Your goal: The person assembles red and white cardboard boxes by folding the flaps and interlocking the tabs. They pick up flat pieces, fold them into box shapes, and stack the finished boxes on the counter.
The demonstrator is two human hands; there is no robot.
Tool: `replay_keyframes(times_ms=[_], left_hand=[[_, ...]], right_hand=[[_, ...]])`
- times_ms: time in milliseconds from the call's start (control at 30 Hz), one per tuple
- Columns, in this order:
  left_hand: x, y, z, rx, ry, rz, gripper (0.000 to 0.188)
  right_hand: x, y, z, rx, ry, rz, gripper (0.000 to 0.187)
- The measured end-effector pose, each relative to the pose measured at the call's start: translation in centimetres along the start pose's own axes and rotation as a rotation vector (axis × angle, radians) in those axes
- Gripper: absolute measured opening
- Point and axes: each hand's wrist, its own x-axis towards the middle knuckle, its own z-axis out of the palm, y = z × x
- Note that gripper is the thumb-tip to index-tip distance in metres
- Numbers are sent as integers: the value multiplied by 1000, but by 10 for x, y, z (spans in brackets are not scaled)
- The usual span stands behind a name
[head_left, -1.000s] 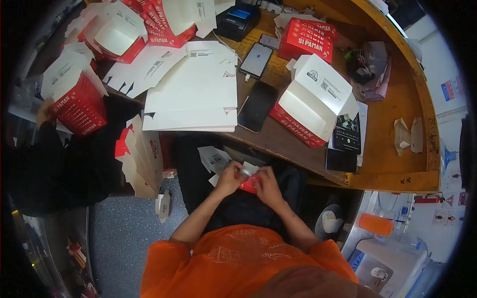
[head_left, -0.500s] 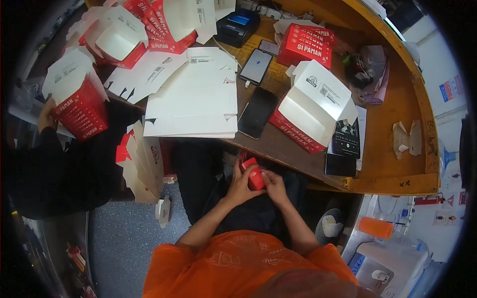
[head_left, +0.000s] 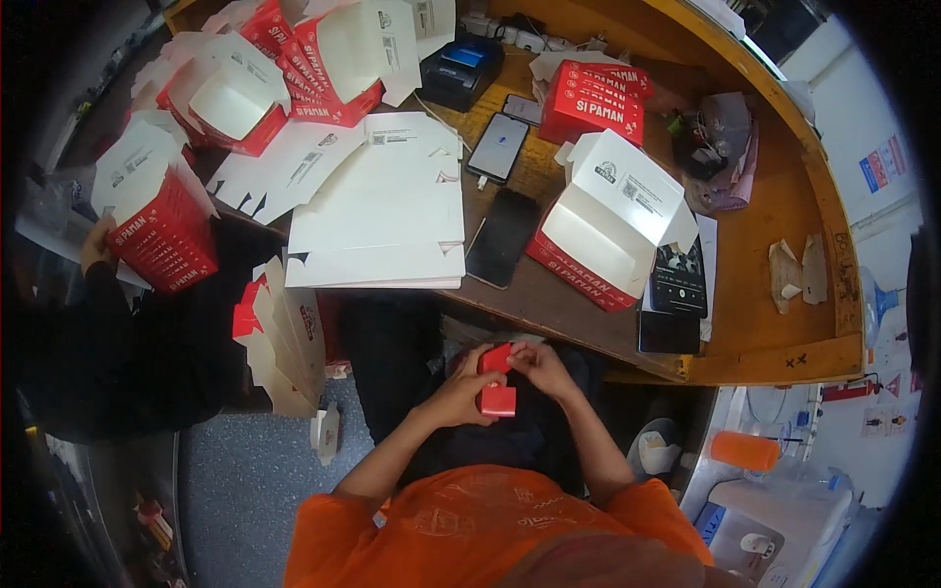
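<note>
White card stack (head_left: 382,216): flat, along the worktop's (head_left: 529,304) near edge.
Open box (head_left: 613,220): red and white, right of the stack.
Left hand (head_left: 458,394): fingers clamped on the red carton's (head_left: 499,402) left side.
Right hand (head_left: 545,370): fingertips at its top right; cannot tell if pinching.
Red carton: over the lap (head_left: 475,446), off the worktop's near edge.

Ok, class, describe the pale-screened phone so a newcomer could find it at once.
On the wooden desk, find the flat white sheets near the front edge. Just right of their upper half lies the phone, beyond a dark phone. Its pale screen and white plug set it apart from neighbouring phones.
</note>
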Motion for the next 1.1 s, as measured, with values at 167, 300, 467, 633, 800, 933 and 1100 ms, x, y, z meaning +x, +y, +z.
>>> replay_keyframes(times_ms=[167,300,467,633,800,933,1100], left_hand=[[-7,2,12,29,127,-179,79],[-15,6,16,-84,480,-202,83],[-38,-23,8,-1196,780,-392,71],[-49,-18,-15,-995,579,-546,89],[-39,-3,-25,107,323,-81,46],[-7,21,-8,-122,64,-208,42],[-3,0,9,-334,36,-506,48]], right_hand=[[-7,-11,5,183,-191,104,23],[-3,7,-7,-27,-89,130,33],[-10,19,-7,16,63,151,36],[-11,25,-9,260,191,186,29],[-32,10,-27,160,225,62,24],[-54,-28,-25,256,152,65,29],[-61,-49,-20,49,-152,67,35]])
